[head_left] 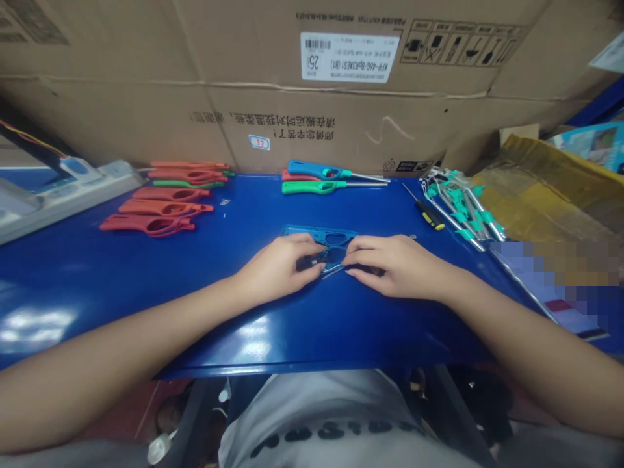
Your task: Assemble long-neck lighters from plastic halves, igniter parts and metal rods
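A blue plastic lighter shell (319,235) lies on the blue worktop (146,286), its far edge showing past my fingers. My left hand (277,266) pinches a black part (309,262) against the shell. My right hand (394,263) comes in from the other side, its fingertips on the shell and nearly meeting my left fingers. A thin metal strip (334,271) shows between my hands. Much of the shell and its inner parts are hidden under my fingers.
Red-orange lighter shells (156,208) lie at the left, and finished blue and green utility lighters (312,180) lie at the back. A yellow-and-black screwdriver (429,214) and a pile of metal rods with green fittings (463,208) lie on the right. A power strip (73,188) and cardboard boxes (312,110) edge the worktop.
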Available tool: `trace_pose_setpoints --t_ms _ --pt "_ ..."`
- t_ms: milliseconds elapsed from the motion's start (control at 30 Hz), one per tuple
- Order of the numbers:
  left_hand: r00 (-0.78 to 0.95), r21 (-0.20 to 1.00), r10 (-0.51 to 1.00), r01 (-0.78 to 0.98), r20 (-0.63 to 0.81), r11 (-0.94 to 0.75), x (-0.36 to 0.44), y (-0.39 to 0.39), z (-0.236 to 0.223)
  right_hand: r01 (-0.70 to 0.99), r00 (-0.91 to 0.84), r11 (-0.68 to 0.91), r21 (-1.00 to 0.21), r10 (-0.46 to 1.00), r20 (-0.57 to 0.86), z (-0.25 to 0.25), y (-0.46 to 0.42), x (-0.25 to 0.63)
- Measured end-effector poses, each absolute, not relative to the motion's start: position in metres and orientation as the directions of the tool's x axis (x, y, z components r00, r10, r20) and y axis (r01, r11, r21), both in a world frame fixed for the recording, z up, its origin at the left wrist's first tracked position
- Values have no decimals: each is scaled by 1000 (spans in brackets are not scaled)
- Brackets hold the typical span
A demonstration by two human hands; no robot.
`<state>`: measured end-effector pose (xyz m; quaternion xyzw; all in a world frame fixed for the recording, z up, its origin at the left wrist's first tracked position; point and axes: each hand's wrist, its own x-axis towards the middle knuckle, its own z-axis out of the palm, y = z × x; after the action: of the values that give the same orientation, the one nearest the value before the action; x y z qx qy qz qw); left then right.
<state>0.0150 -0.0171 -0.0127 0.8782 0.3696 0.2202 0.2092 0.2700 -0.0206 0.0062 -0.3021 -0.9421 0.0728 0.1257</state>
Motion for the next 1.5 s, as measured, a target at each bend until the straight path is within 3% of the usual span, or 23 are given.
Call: trace_pose_setpoints --t_ms 467,867,1500 --pt "629 526 746 569 216 -632 14 -16 -14 549 -761 799 -244 599 248 7 -22 270" --pt "604 569 761 549 238 -613 16 -15 -15 580 -775 804 -134 595 212 11 -26 267" --pt "607 587 764 543 221 -601 13 -12 -15 585 -754 783 -213 622 212 11 -28 265"
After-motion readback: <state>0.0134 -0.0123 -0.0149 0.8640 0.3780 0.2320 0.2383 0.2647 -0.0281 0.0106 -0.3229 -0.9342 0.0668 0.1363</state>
